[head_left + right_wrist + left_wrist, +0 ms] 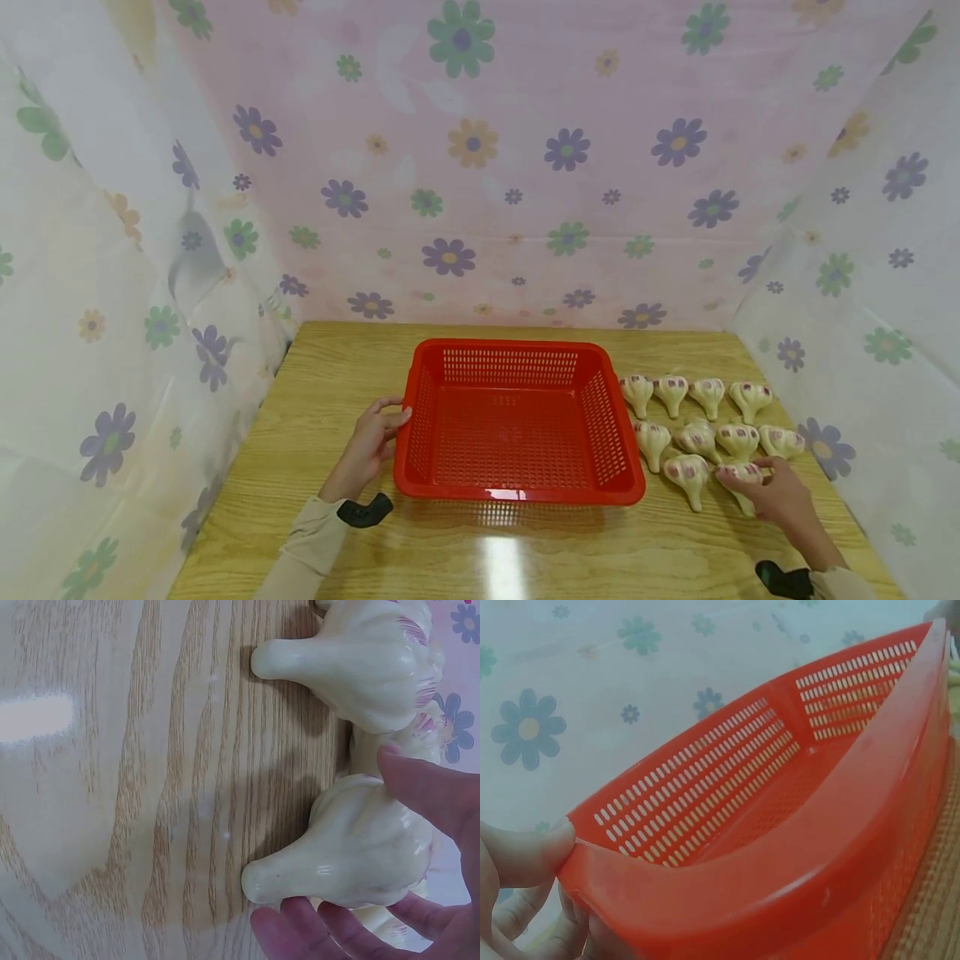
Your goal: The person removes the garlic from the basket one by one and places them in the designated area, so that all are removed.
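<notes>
A red plastic basket [517, 493] with slotted walls stands on the table, nothing lying in it. My left hand [369, 442] pinches its left rim; in the left wrist view the thumb [532, 853] lies over the edge with the fingers beneath. At the right, my right hand [783, 496] is around the nearest right garlic bulb [360, 851], which looks like a glossy model and rests on the table. The thumb is on one side of that bulb and the fingers are on the other. Another garlic bulb [687, 475] lies just left of it.
Several more garlic bulbs [708, 393] lie in rows along the basket's right side, stems mostly toward me. The wooden table [442, 554] meets flowered cloth [517, 225] at the back and on both sides.
</notes>
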Motion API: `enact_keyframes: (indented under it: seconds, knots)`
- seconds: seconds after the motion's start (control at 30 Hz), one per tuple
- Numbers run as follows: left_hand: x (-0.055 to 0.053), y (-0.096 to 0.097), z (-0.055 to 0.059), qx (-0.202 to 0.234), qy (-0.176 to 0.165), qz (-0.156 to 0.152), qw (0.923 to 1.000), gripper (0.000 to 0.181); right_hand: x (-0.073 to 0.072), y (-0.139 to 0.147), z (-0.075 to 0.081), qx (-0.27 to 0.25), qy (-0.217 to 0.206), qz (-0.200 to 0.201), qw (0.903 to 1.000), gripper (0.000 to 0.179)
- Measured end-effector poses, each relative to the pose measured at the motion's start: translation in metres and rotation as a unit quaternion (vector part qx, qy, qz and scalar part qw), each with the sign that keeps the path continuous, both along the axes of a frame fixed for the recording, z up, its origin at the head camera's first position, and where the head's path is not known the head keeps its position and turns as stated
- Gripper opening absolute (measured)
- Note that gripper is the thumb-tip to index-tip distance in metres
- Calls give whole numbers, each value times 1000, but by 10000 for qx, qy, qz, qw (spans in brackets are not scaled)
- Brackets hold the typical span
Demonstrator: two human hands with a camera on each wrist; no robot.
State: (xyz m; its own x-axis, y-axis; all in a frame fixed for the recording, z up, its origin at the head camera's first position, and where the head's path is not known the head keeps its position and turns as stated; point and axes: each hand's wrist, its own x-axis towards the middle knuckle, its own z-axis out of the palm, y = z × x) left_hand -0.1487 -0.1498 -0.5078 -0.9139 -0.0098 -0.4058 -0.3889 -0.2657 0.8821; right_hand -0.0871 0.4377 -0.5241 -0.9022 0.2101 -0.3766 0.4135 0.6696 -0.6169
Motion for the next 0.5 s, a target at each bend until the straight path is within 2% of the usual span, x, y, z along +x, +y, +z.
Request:
enact_keyframes:
  seconds: [0.1,0.27,0.37,0.5]
  knots:
    - [0,-1,1,-210,173,-129,9995,41,0,-2,4,150,-21,141,9998,92]
    - [0,-4,2,-730,271,-315,9965,42,-3,-4,17,610,-26,608,9963,96]
    - [2,-9,5,-1058,346,-379,9931,43,-4,-3,24,832,388,866,9920,92]
    - [11,-21,15,-1614,603,-455,9840,44,-5,-5,34,1073,1266,1148,9794,79]
